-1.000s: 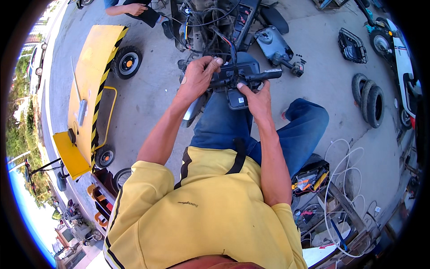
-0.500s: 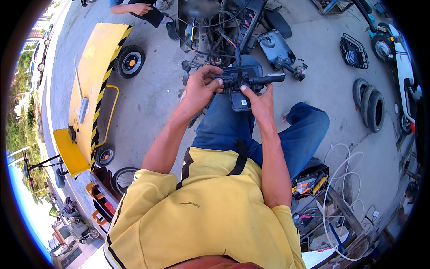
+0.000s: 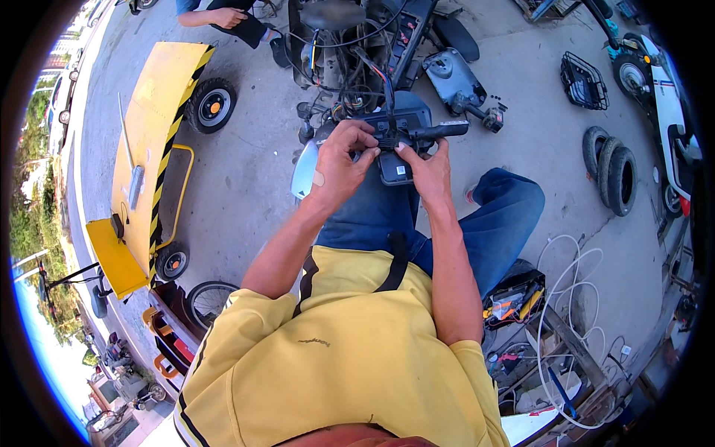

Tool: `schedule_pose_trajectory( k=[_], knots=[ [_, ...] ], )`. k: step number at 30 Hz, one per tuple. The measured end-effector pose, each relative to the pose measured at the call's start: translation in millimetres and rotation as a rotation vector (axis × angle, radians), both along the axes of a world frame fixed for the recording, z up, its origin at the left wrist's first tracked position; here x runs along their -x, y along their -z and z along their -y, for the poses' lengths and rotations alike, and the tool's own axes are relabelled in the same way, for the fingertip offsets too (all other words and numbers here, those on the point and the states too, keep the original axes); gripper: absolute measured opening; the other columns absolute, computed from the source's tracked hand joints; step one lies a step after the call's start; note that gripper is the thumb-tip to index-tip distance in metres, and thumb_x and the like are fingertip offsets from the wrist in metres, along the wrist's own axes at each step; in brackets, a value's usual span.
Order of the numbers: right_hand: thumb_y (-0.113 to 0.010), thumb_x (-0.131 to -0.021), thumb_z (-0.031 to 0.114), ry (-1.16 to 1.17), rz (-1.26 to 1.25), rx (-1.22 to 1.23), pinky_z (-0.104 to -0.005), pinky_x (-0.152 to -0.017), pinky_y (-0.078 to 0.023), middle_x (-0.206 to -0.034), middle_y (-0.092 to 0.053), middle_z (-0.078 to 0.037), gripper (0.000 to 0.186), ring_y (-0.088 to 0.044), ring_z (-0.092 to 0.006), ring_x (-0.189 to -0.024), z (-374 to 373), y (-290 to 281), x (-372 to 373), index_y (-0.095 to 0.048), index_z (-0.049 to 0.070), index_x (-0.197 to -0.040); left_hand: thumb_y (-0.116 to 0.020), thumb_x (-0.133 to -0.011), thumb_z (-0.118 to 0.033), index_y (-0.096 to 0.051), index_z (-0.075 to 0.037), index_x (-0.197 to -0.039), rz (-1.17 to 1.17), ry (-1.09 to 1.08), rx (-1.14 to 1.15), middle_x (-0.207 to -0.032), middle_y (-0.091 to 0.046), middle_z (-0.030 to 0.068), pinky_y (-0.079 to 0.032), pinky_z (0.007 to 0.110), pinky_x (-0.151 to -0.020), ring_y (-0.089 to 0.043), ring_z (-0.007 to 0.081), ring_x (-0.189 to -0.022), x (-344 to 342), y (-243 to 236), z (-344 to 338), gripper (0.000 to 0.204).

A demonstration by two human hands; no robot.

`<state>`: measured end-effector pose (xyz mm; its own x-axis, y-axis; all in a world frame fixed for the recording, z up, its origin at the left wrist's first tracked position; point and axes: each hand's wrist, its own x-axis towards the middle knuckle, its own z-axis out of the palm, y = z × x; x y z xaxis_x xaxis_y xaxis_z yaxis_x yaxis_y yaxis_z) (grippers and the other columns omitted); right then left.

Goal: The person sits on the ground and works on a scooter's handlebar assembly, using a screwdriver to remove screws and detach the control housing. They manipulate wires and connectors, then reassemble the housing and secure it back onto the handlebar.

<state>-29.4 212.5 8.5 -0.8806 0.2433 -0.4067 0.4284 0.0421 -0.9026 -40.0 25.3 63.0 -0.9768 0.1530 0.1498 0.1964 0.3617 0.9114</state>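
At the far left, trees (image 3: 33, 175) bordered a road, and a yellow box (image 3: 118, 258) adjoined a yellow panel (image 3: 153, 112). A grey tool (image 3: 135, 188) with a long thin rod lay on this panel, whose right edge bore black and yellow stripes. Beside that edge were an upper wheel (image 3: 211, 106) and a lower wheel (image 3: 172, 261), each with an orange hub. To the right of the lower one, a spoked wheel (image 3: 211, 299) showed partly behind the wearer's shirt (image 3: 350, 335). Near the top edge, a second person's hand (image 3: 228, 17) rested near a bent dark-trousered leg.

At centre, the handlebar (image 3: 438, 131) lay crosswise above the wearer's jeans (image 3: 372, 220), just below a stripped vehicle (image 3: 335, 56) hung with cables. A black housing (image 3: 408, 117) lay against it. The left hand (image 3: 341, 160) was curled at the handlebar's left part, thumb and fingertips close together; whether they gripped anything could not be told. The right hand (image 3: 430, 170) was clamped on the handlebar, thumb on the near side and fingers behind.

Farther right, a blue-grey cover (image 3: 456, 78) lay on the ground (image 3: 536, 149). Below it in the view, an open tool bag (image 3: 514, 299) stood near looped white hose (image 3: 541, 350). A black wire basket (image 3: 583, 80) lay above three tyres (image 3: 623, 181), which leaned together; at the far right stood a white scooter (image 3: 668, 112).
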Motion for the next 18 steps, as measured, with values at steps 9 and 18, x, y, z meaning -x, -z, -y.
schedule_pose_trajectory(
  k=[9,18],
  knots=[
    [-0.076,-0.09,0.013,0.013,-0.025,0.167,-0.0328,-0.075,-0.055,-0.103,-0.072,-0.02,0.084,-0.071,-0.0217,-0.088,-2.2,-0.6,-5.7,-0.029,-0.009,-0.156,-0.075,-0.083,0.004,-0.064,0.0,-0.095,-0.359,0.108,0.33,-0.115,-0.068,0.0152,-0.057,0.042,-0.089,-0.068,0.0364,-0.103,-2.7,4.3,-8.7,0.017],
    [-0.066,-0.091,0.0,0.013,-0.058,0.268,-0.034,-0.085,-0.053,-0.11,-0.068,-0.019,0.081,-0.067,-0.0212,-0.097,-3.5,1.8,-16.0,-0.026,-0.003,-0.161,-0.075,-0.08,0.004,-0.064,-0.002,-0.094,-0.454,0.133,0.438,-0.113,-0.069,0.0134,-0.054,0.046,-0.093,-0.067,0.035,-0.1,-5.5,6.9,-0.1,0.019]
  ],
)
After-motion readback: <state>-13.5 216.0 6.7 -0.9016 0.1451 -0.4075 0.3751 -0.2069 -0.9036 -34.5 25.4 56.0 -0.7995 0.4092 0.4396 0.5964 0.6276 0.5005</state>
